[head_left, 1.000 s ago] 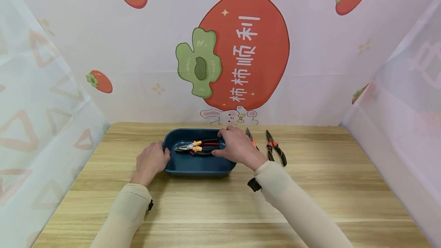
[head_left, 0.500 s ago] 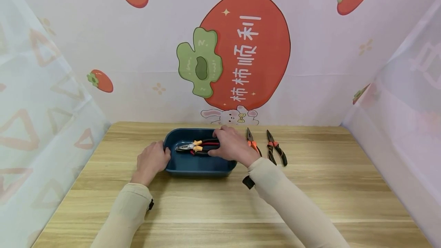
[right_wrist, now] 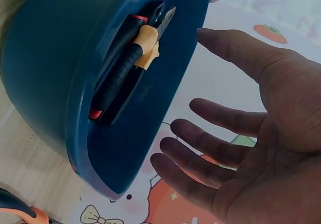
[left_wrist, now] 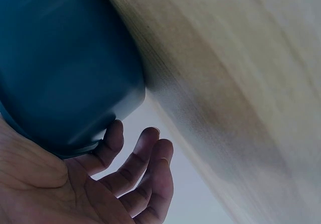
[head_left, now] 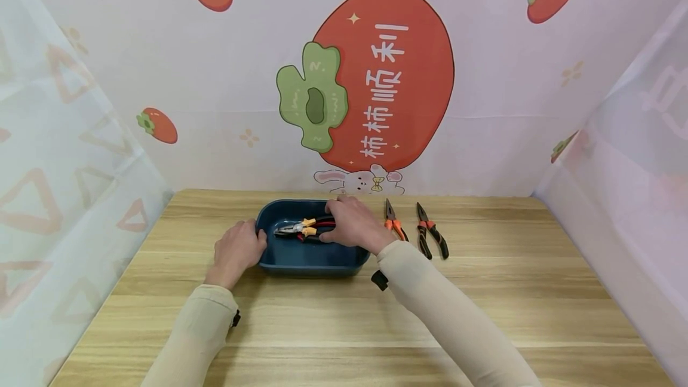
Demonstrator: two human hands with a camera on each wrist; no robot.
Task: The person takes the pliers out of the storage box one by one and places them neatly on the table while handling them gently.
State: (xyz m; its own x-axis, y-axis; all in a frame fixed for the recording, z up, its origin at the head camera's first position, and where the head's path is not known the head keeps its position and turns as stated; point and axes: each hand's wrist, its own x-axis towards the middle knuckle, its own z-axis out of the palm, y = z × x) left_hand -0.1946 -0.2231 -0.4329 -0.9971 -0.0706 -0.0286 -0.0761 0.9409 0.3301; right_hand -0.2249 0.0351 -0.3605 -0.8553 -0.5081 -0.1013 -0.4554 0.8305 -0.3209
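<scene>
Both hands are at a dark blue plastic basin [head_left: 309, 270]. My left hand [head_left: 236, 249] grips its left rim, the thumb inside and the other fingers outside, as the left wrist view shows from below. Inside the basin lie pliers [head_left: 295, 229] with silver jaws and yellow, black and red handles. My right hand [head_left: 353, 226] hovers over the basin's right part, covering the handle ends in the head view. From the right wrist, this hand [right_wrist: 271, 128] appears with fingers spread and bent a little, apart from the pliers [right_wrist: 120, 78], holding nothing.
To the right of the basin lie long-nose pliers with orange handles [head_left: 395, 224] and another pair with black-and-orange handles [head_left: 438, 240]. They rest on a wood-grain table [head_left: 301, 327]. A persimmon-printed white backdrop [head_left: 242, 76] stands behind, with white side sheets.
The right hand has moved a little left over the basin, uncovering more of the orange-handled pliers. The left hand keeps its grip on the rim.
</scene>
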